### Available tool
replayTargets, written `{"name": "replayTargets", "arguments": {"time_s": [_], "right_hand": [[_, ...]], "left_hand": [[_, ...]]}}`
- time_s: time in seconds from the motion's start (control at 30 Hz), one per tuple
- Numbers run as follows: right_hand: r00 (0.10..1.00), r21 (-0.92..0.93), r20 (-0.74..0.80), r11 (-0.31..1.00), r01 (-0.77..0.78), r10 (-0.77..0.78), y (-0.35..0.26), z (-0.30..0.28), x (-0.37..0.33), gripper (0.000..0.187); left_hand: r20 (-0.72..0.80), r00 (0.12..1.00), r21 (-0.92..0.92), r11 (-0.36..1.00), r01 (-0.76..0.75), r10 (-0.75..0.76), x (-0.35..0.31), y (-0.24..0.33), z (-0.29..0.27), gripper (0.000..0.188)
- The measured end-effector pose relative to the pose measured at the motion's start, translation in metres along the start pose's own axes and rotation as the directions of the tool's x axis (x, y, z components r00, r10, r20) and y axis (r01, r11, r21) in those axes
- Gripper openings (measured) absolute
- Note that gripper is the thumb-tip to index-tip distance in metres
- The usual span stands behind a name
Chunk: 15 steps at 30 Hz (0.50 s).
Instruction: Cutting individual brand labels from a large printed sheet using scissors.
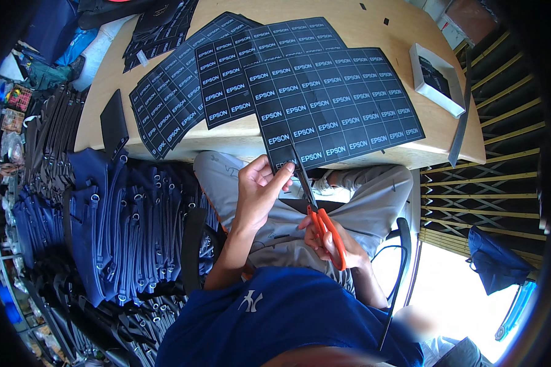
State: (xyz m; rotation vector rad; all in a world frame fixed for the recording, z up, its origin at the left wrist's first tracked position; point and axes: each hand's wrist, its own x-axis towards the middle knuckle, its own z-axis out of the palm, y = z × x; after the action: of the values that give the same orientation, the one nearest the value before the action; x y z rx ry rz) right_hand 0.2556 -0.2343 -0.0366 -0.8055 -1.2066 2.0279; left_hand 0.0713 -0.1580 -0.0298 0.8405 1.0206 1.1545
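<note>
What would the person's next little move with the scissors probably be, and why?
Probably closing the blades and snipping further up the sheet. The right hand holds orange-handled scissors with their tips already at the near edge of the black label sheet, while the left hand pinches that edge steady beside the blades.

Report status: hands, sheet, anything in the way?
Left hand pinching label sheet at lower corner. Right hand working orange scissors, blades at sheet edge. Nothing blocking the cut line.
</note>
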Motion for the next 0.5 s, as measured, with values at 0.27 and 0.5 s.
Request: {"name": "replayTargets", "arguments": {"time_s": [0.27,0.5], "right_hand": [[1.000,0.010,-0.017,1.000,-0.018,0.018,-0.0007,0.0002,0.0009,0.072],[0.997,-0.009,-0.059,0.998,-0.059,0.058,0.0009,0.0058,0.0010,0.077]], "left_hand": [[0.008,1.000,-0.004,1.000,-0.014,0.014,-0.0001,-0.0005,0.0009,0.010],[0.001,1.000,0.005,1.000,-0.015,0.015,0.0004,-0.0005,0.0018,0.012]]}}
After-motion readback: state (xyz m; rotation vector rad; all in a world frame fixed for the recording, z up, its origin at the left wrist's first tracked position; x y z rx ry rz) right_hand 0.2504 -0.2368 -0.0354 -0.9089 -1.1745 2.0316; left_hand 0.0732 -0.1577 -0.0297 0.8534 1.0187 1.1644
